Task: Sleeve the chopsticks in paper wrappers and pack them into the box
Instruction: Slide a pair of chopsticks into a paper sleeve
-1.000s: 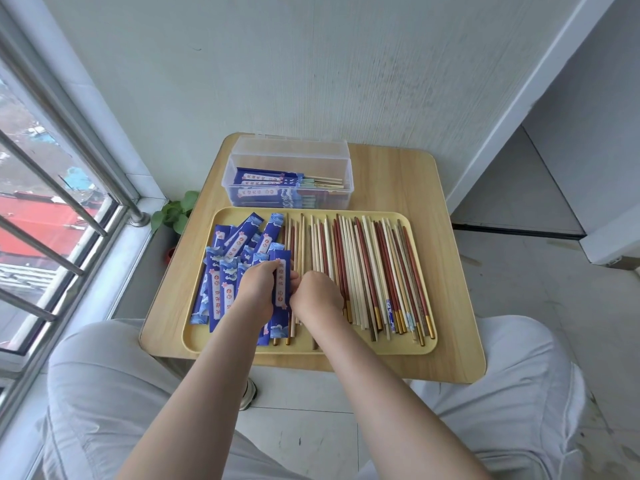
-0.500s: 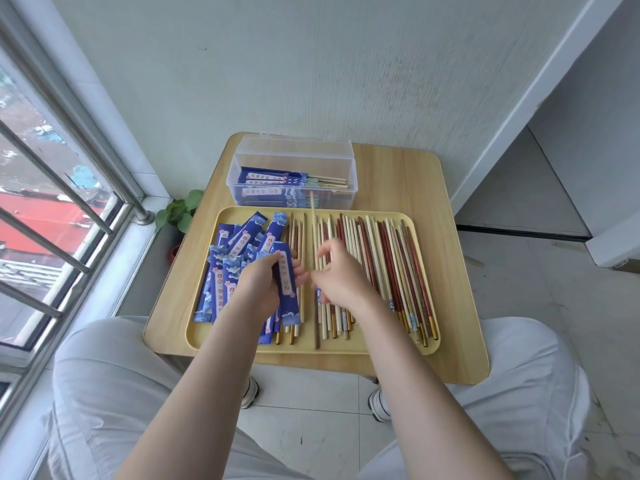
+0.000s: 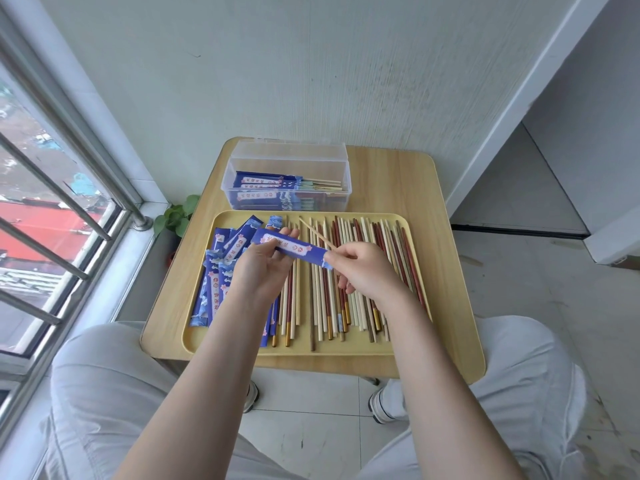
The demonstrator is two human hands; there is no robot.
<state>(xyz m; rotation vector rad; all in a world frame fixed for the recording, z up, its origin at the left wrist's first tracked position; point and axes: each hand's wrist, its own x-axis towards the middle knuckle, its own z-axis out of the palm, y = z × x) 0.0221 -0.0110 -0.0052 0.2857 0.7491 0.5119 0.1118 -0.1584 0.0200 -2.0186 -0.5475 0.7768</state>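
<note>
table (image 3: 398,188): light wood, sitting against the far wall, carrying tray and box
tray (image 3: 429,271): yellow, taking up the near part of the table, holding loose chopsticks and wrappers
box (image 3: 289,157): clear plastic, lid open, standing just beyond the tray's far edge; sleeved pairs lying inside, bare ends pointing right
loose chopsticks (image 3: 367,271): pale, red and brown ones lying side by side across the middle and right of the tray
wrapper pile (image 3: 213,282): blue paper sleeves heaping up on the tray's left side
left hand (image 3: 263,271): hovering above the tray, fingers curling around one blue wrapper (image 3: 292,249), holding it roughly level with its open end pointing right
right hand (image 3: 363,271): pinching a pale chopstick (image 3: 313,232) just beside the wrapper's right end; stick slanting up toward far left, behind the wrapper
plant (image 3: 176,216): green leaves showing on the floor left of the table
</note>
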